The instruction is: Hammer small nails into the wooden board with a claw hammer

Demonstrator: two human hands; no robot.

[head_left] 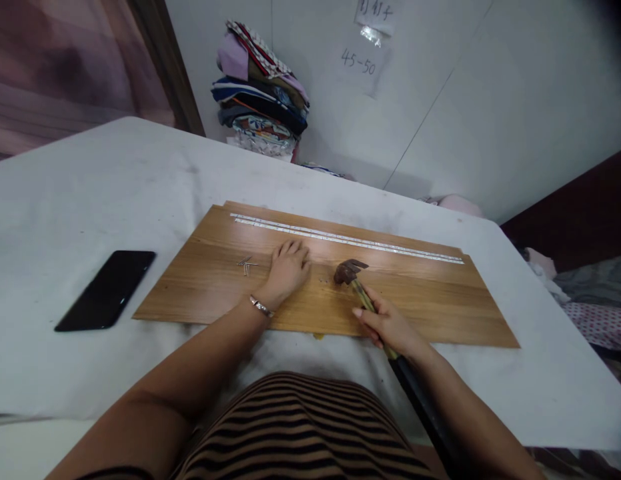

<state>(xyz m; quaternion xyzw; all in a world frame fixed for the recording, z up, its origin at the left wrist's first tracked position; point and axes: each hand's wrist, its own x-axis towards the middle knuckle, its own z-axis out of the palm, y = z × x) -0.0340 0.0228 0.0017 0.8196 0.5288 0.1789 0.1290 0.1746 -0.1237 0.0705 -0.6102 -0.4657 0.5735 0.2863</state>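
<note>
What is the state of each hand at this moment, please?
Left hand: open, palm down on the wooden board, nothing visible in it.
Right hand: closed around the handle of the hammer.

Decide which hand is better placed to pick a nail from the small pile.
Probably the left hand: it rests on the board closer to the nails, while the right hand grips the hammer.

Single head-worn camera; faces forward and down; board (410, 287) near, wall (470, 113) beyond.
</note>
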